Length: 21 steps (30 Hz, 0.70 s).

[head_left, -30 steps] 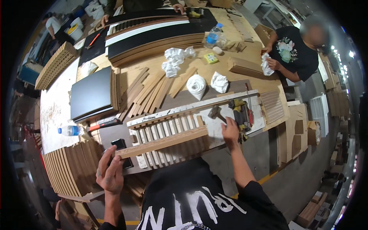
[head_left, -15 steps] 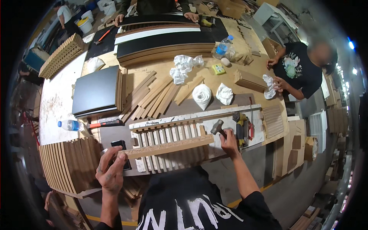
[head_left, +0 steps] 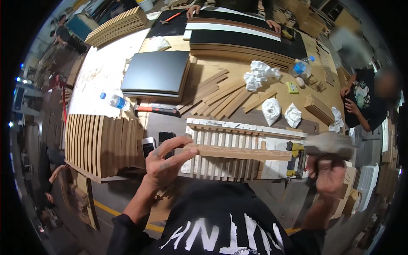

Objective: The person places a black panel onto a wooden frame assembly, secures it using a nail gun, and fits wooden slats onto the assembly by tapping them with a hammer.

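Left hand point(head_left: 168, 163) pinches one end of a long, rough-grained wooden strip point(head_left: 238, 151) lying crosswise over a white slatted panel point(head_left: 238, 148) on the table point(head_left: 238, 70); right hand point(head_left: 329, 174) grips a blurred hammer point(head_left: 329, 143).

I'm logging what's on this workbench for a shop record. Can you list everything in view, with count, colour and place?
wooden strip: one, light brown, held across the slat frame
slat frame: one, white, near bench edge
loose wooden strips: a fanned pile, brown, bench middle
dark boards: a stack, grey, left of the pile
slatted panel: one, tan, bench left
long hammer: one, orange and black handle, beside the panel
water bottles: two, clear with blue caps, left and far right
crumpled rags: several, white, bench right
hammer: one, blurred, raised at right
left hand: pinching the strip's end
right hand: gripping the hammer
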{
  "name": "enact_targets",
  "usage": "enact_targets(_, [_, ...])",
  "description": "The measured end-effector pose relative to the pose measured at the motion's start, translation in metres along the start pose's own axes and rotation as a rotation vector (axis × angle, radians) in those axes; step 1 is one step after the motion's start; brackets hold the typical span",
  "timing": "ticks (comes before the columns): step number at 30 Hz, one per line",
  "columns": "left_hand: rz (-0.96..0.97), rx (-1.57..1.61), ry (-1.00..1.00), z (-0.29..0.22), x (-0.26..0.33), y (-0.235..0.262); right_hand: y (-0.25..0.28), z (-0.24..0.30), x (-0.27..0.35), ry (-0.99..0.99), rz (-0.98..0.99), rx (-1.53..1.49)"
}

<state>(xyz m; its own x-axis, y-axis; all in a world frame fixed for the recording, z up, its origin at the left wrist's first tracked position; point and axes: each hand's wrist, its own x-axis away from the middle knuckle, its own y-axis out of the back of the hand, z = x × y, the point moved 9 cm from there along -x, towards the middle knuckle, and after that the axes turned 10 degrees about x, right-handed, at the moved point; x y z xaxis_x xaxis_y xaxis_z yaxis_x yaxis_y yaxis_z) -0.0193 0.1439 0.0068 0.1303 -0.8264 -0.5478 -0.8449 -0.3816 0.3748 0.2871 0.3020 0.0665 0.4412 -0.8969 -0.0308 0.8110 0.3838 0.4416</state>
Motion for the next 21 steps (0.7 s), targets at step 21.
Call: enact_targets(21, [-0.139,0.304,0.166,0.029,0.024,0.009,-0.186,0.092,-0.020,0.594,0.589,0.867])
